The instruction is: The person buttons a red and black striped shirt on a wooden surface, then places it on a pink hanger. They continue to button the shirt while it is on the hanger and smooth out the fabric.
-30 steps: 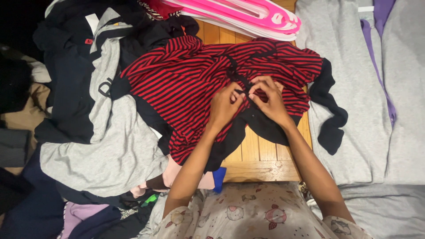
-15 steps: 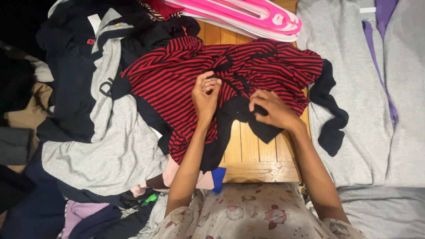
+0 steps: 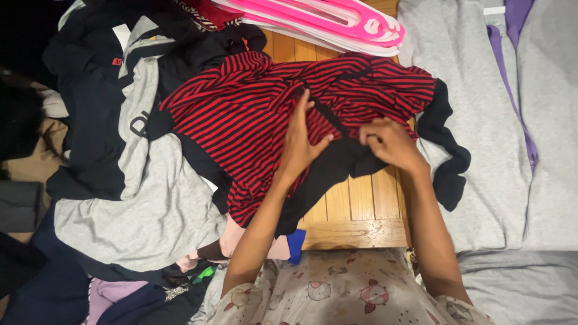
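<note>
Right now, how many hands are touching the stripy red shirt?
2. The left hand lies flat on the middle of the red and black striped shirt; the right hand pinches its black edge beside it.

Striped garment (image 3: 253, 114) on slatted wooden table (image 3: 361, 207)

My left hand (image 3: 299, 141) covers part of the red-and-black striped top (image 3: 253, 114), and my right hand (image 3: 390, 143) hides the fold it pinches. The pink hangers (image 3: 337, 21) are cut off at the top edge. The upper left of the frame is too dark to read. The grey garment (image 3: 481, 132) runs off the right edge.
</note>
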